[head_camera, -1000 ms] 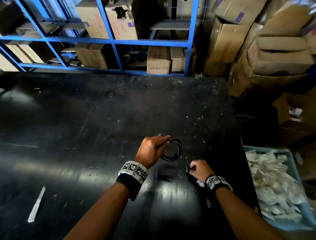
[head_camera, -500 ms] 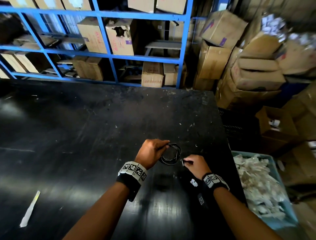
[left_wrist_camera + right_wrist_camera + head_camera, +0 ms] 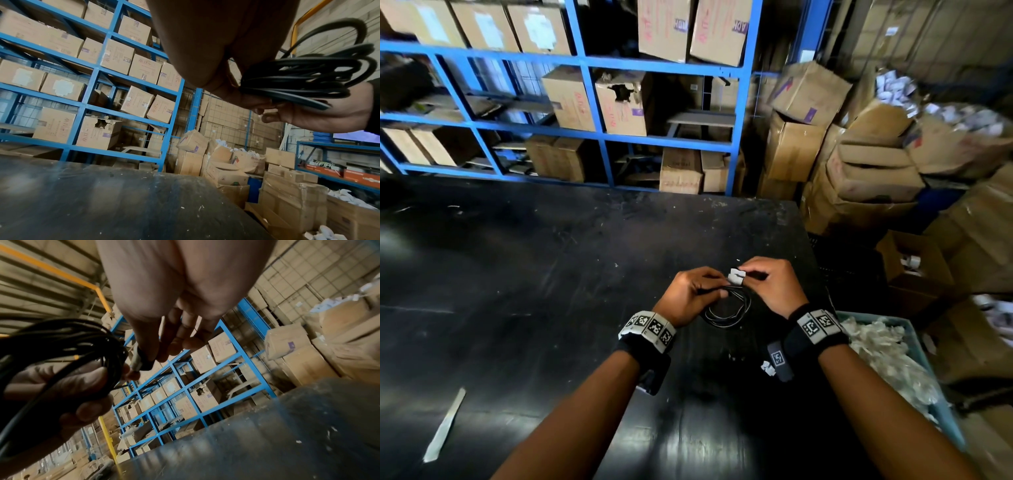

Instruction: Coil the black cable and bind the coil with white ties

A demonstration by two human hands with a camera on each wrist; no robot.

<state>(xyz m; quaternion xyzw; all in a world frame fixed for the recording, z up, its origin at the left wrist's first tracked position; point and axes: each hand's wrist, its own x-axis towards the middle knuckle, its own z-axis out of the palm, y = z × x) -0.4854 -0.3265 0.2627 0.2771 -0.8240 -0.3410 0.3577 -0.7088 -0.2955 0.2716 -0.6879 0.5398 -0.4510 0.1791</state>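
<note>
Both hands are up over the counter (image 3: 551, 291), near its right edge. Left hand (image 3: 690, 294) grips the black cable coil (image 3: 729, 308) at its top, fingers curled round the bundled loops; the coil hangs below, just above the counter. Right hand (image 3: 774, 287) pinches a white tie (image 3: 736, 275) against the coil's top, right beside the left fingertips. Right wrist view is blurred. A white strip (image 3: 445, 426) lies near the counter's front-left corner. A blue bin (image 3: 941, 404) of white scraps sits off the right edge.

No lettering on the cartons (image 3: 619, 109) is legible
</note>
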